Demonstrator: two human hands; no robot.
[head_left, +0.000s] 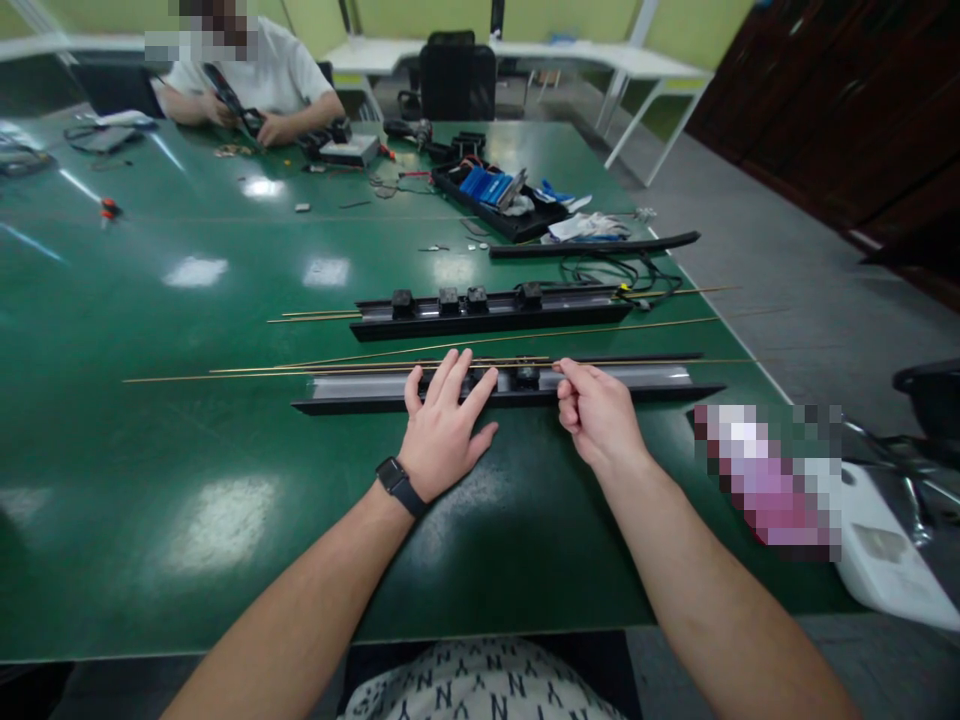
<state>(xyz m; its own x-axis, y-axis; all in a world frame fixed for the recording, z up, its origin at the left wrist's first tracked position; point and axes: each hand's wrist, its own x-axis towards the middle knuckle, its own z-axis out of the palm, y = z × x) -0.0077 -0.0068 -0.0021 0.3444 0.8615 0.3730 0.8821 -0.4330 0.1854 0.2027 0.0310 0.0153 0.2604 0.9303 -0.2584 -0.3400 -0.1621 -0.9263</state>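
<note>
A long black rail with a grey inner channel (345,386) lies across the green table in front of me. My left hand (448,420) rests spread over the rail's middle, its fingers on black blocks and thin brass rods. My right hand (592,405) is closed in a pinch at a thin brass rod (180,377) above the rail, just right of a black block (527,375). Several brass rods run lengthwise along the rail and stick out past its left end. Behind it lies a second black rail (491,323) with several black blocks on top.
Farther back are a thin black strip (592,247), black cables (637,275) and a black tray (517,222) with blue items. Across the table (247,520) a person (270,80) handles a dark part. A blurred pink object (772,480) lies at the right edge.
</note>
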